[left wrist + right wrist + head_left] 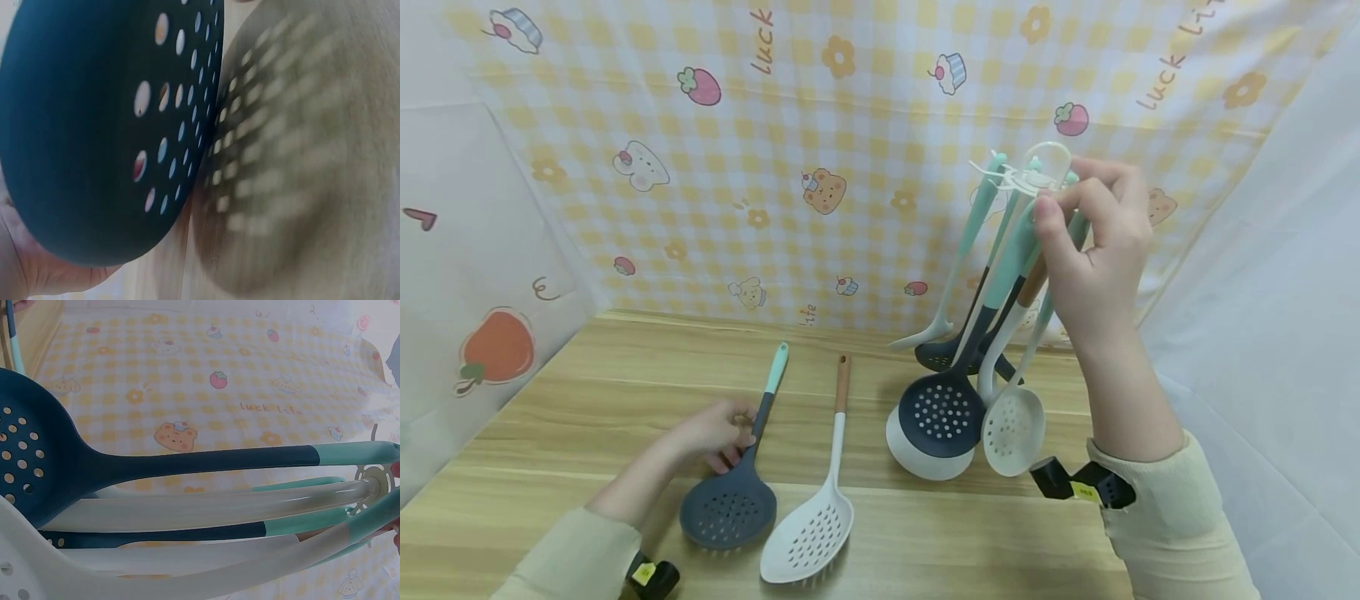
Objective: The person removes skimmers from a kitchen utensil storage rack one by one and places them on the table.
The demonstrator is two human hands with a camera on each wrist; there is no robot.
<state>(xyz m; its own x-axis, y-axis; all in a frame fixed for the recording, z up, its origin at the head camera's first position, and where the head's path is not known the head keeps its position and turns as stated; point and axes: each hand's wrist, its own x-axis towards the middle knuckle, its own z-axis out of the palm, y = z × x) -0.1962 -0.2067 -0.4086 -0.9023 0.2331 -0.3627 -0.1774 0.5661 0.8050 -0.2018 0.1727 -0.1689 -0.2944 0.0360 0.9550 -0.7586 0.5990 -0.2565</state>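
Note:
My left hand (718, 433) pinches the dark neck of a slotted spoon (727, 510) with a mint handle end. In the left wrist view the spoon's perforated head (75, 125) casts a dotted shadow on the table and hides most of the hand. My right hand (1101, 242) pinches the ring at the top of a white utensil stand (928, 467). Several utensils hang from its hooks, among them a dark skimmer (942, 414) and a white skimmer (1015, 429). Across the right wrist view the dark skimmer's handle (206, 462) runs sideways; only fingertips show at the right edge.
A white slotted turner (808, 533) with a brown handle end lies on the wooden table (587, 400), between the dark slotted spoon and the stand. Behind stands a yellow checked cloth (865, 233), with white sheets (1247, 333) at the sides.

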